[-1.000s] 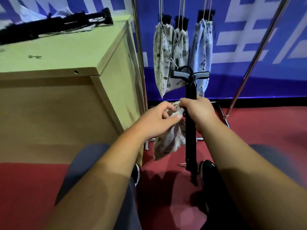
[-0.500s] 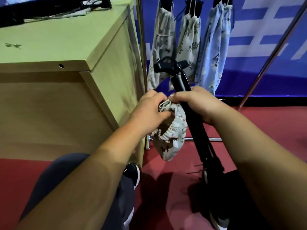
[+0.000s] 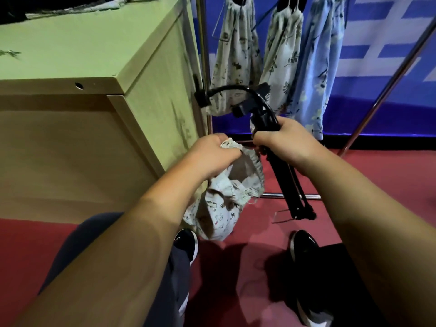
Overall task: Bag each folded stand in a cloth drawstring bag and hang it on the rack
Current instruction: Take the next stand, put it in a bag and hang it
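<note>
One view only, worn at head height, wide-angle. It faces forward and steeply down along both forearms. Frame centre, close to the lens: left hand on the cloth bag, right hand on the folded stand. Lower edge: shoes on the red floor. Upper left: tabletop, near. Upper right: rack with hung bags, just beyond the hands, before a blue wall.

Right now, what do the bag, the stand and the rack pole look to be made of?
Bag: thin printed cloth, matte; it puckers at the drawstring rim and sags limp from the left hand. Stand, gripped by the right hand: matte black, rigid straight legs; painted metal or plastic, cannot tell which. Rack pole: bare polished metal, likely chromed or stainless; it shows bright streaks.
</note>
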`<action>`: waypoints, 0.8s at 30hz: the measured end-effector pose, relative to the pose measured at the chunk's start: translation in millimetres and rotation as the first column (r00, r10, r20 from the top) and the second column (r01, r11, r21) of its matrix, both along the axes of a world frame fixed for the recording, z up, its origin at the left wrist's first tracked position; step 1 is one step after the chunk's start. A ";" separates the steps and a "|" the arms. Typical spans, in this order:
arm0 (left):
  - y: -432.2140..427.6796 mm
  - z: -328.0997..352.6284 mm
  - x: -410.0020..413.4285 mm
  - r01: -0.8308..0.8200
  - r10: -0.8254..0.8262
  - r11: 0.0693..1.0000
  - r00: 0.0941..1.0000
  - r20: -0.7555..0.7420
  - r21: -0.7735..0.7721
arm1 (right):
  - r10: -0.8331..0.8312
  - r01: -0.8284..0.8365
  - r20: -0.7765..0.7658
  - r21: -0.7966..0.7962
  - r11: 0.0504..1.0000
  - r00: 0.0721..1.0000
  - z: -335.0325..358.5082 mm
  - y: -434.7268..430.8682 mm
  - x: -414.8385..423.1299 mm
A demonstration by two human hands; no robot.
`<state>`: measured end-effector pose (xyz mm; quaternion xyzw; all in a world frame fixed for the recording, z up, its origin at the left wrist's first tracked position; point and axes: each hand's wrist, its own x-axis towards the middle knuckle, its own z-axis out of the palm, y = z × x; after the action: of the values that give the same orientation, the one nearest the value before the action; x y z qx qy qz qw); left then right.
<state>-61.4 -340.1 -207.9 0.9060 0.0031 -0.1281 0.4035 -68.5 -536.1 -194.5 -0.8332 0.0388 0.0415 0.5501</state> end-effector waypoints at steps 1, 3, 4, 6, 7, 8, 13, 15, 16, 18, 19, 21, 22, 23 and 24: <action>-0.4 1.3 -0.6 -0.012 0.012 1.000 1.000 -0.013 0.005 | -0.008 0.008 -0.003 0.034 0.999 1.000 -0.2 -2.7 -0.1; -0.8 0.2 -0.5 -0.030 0.031 0.999 0.999 -0.019 0.022 | -0.013 0.014 -0.012 0.086 0.996 1.000 1.4 -6.6 -3.4; -1.5 -1.2 0.1 -0.035 0.035 0.999 0.999 -0.026 0.019 | -0.005 0.008 -0.022 0.133 0.991 1.000 2.4 -7.5 -6.0; -5.8 -1.1 -1.6 -0.056 0.055 0.998 0.998 -0.026 -0.010 | 0.054 -0.027 -0.085 0.283 0.959 0.995 3.5 -6.7 -13.1; -8.1 -1.6 -1.4 -0.078 0.077 0.997 0.997 -0.018 -0.026 | 0.098 -0.047 -0.126 0.352 0.935 0.987 2.2 -5.9 -16.7; -9.9 -1.6 -1.7 -0.101 0.100 0.993 0.995 -0.021 -0.055 | 0.139 -0.068 -0.153 0.400 0.914 0.978 0.1 -5.2 -20.4; -16.2 1.4 -4.9 -0.233 0.103 0.886 0.942 -0.321 -0.401 | 0.181 -0.115 -0.196 0.307 0.945 0.964 -8.6 -6.7 -30.4; -16.1 4.2 -3.6 -0.283 0.127 0.853 0.928 -0.352 -0.439 | 0.174 -0.106 -0.224 0.286 0.952 0.959 -9.6 -10.0 -31.0; -15.5 4.1 -2.5 -0.302 0.159 0.846 0.929 -0.333 -0.439 | 0.165 -0.096 -0.238 0.276 0.956 0.957 -9.5 -11.3 -30.9; -12.0 3.1 -0.2 -0.341 0.246 0.849 0.931 -0.270 -0.404 | 0.124 -0.060 -0.240 0.259 0.964 0.963 -9.1 -12.8 -29.1; -9.3 0.1 2.0 -0.365 0.296 0.852 0.927 -0.229 -0.375 | 0.100 -0.041 -0.232 0.247 0.968 0.967 -10.5 -13.8 -27.1; -4.8 -2.2 4.1 -0.395 0.370 0.867 0.919 -0.139 -0.304 | 0.069 -0.018 -0.225 0.222 0.975 0.972 -12.4 -14.8 -23.0; -2.9 -2.3 5.3 -0.391 0.381 0.886 0.920 -0.086 -0.249 | 0.069 -0.017 -0.229 0.221 0.975 0.971 -12.4 -14.4 -21.8; -1.3 -3.0 6.7 -0.370 0.371 0.910 0.928 -0.034 -0.188 | 0.071 -0.019 -0.234 0.220 0.975 0.970 -13.5 -13.9 -20.0; -0.2 -2.9 7.7 -0.345 0.348 0.928 0.937 -0.002 -0.139 | 0.080 -0.026 -0.243 0.218 0.976 0.967 -13.8 -13.0 -18.7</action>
<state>-53.7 -340.3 -210.8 0.8626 0.1496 -0.0443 0.4812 -87.2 -549.1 -208.4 -0.7582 0.0810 0.1649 0.6256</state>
